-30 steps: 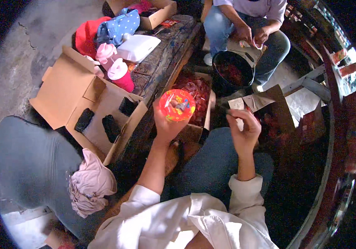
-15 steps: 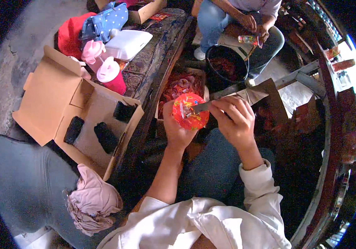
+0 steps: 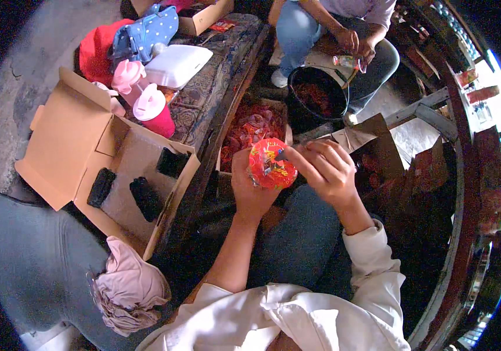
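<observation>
My left hand (image 3: pixel 249 188) is wrapped around a cup with a red, yellow-printed film top (image 3: pixel 273 175) facing up. The cup's body is hidden by the fingers and the top. In my right hand (image 3: pixel 327 172), the fingers pinch a flat dark knife blade (image 3: pixel 282 155), whose short visible part meets the film near its middle. Just beyond the cup lies a box of red film scraps (image 3: pixel 256 124).
A co-worker opposite holds a printed clear cup (image 3: pixel 346 61) above a black bucket (image 3: pixel 319 93) with reddish contents. On my left are an open cardboard box (image 3: pixel 57 146) with black bundles, pink tumblers (image 3: pixel 156 114) and a white foam container (image 3: pixel 179 65). A wooden frame (image 3: pixel 437 120) stands right.
The cup has shifted slightly right and down. Less of the knife blade shows, and my right fingers are closer to the film. The co-worker's cup has tilted a little.
</observation>
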